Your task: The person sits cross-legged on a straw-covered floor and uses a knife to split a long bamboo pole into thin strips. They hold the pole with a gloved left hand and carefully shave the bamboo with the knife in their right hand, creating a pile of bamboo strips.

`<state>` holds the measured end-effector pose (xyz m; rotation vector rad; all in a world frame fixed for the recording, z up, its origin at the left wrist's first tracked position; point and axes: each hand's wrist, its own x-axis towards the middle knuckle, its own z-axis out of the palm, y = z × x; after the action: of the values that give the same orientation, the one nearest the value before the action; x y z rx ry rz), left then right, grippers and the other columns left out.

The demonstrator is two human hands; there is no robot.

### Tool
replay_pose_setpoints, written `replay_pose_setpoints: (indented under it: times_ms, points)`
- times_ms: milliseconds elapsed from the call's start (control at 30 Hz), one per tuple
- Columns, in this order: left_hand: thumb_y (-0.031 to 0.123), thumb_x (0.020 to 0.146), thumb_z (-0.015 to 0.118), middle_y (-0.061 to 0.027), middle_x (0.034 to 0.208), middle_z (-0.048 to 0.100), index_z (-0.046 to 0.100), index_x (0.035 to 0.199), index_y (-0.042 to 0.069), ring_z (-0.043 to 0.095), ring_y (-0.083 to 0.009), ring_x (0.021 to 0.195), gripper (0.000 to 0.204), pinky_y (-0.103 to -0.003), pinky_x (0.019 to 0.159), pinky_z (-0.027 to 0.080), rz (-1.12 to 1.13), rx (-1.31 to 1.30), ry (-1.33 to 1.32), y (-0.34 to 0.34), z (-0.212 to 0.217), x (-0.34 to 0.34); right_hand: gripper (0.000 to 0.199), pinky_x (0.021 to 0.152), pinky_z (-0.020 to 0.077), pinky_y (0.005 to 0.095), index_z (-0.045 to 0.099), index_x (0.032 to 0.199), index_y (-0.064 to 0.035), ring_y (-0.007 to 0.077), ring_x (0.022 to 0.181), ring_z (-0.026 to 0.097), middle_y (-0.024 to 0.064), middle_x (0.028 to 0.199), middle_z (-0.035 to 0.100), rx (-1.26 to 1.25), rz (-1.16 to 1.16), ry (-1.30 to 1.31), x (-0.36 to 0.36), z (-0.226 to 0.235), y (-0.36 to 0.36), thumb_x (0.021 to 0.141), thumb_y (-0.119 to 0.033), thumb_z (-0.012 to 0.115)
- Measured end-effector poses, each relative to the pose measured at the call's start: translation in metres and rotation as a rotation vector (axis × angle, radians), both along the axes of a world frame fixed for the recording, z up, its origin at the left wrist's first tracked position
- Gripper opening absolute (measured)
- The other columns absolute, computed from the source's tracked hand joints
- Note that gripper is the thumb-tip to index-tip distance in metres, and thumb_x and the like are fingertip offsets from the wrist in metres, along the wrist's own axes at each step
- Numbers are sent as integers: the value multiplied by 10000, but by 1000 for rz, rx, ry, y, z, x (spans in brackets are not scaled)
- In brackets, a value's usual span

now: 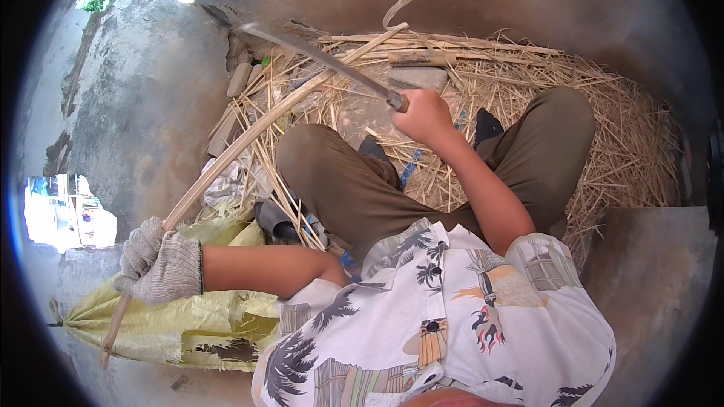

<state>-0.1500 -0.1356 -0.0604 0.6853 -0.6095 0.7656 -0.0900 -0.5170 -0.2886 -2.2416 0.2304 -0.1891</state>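
At the left, a pale opening (72, 211) breaks the grey wall (151, 90), and below it a torn yellow sack (151, 332) lies along the left edge of the floor. Above the sack is the left hand (158, 264) in a grey knitted glove, its fingers clamped around the lower part of a long wooden strip (260, 126). The strip's thin near end sticks out below the glove; the rest slants up and to the right, past the person's knee, to above the far edge of the floor. A dark shoe (275, 218) sits beside the sack, near some crumpled clear plastic (225, 182).

In the middle, a long, slightly curved knife (324, 59) crosses over the upper part of the strip, tip pointing to the far left corner of the floor; whether blade and wood touch cannot be told. The bare right hand (424, 115) has its fingers closed around the knife's handle, in front of a stone block (418, 78) and a short wooden piece (422, 59). A pale curl (400, 7) rises by the strip's far end.

To the right, thin straw-coloured slivers (633, 132) lie thickly up to the right edge of the floor, beyond the brown trousers (554, 132). A flat grey-brown panel (656, 279) stands at the near right.
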Motion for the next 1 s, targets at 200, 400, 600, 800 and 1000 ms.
replay_pose_setpoints:
  times_ms: [200, 400, 600, 800, 1000]
  points:
    - [538, 1016, 369, 52, 498, 291, 287, 524, 221, 259, -120, 438, 591, -341, 469, 198, 259, -15, 13, 61, 0, -43, 240, 687, 547, 465, 736, 876, -75, 345, 699, 704, 178, 723, 692, -54, -293, 69, 17, -34, -46, 759, -260, 639]
    - [557, 1012, 389, 71, 511, 305, 347, 574, 217, 244, -94, 419, 556, -298, 449, 197, -14, 98, -48, 51, 14, -52, 107, 429, 406, 319, 530, 682, -41, 129, 411, 453, 14, 544, 481, 1236, -704, -31, 17, -54, -112, 757, -85, 592]
    - [717, 935, 439, 91, 484, 308, 338, 564, 227, 264, -52, 409, 623, -234, 379, 234, -325, 261, -90, -82, -3, 55, 194, 422, 377, 296, 452, 685, -109, 84, 395, 386, -34, 528, 408, 1317, -377, -181, 14, 55, -113, 750, -101, 635]
    - [864, 831, 375, 9, 485, 325, 286, 547, 190, 292, -115, 404, 737, -258, 368, 273, -114, 264, 124, -239, -60, 178, 202, 388, 354, 272, 508, 745, -113, 69, 397, 401, -45, 535, 429, 1023, -389, -103, 16, 22, -102, 818, -202, 675]
    - [874, 832, 338, -16, 503, 314, 312, 546, 144, 296, -167, 410, 784, -288, 359, 287, -126, 445, 257, -283, -115, 232, 197, 361, 350, 262, 507, 740, -119, 68, 386, 403, -41, 535, 438, 1147, -382, 239, 18, -37, -68, 813, -181, 679]
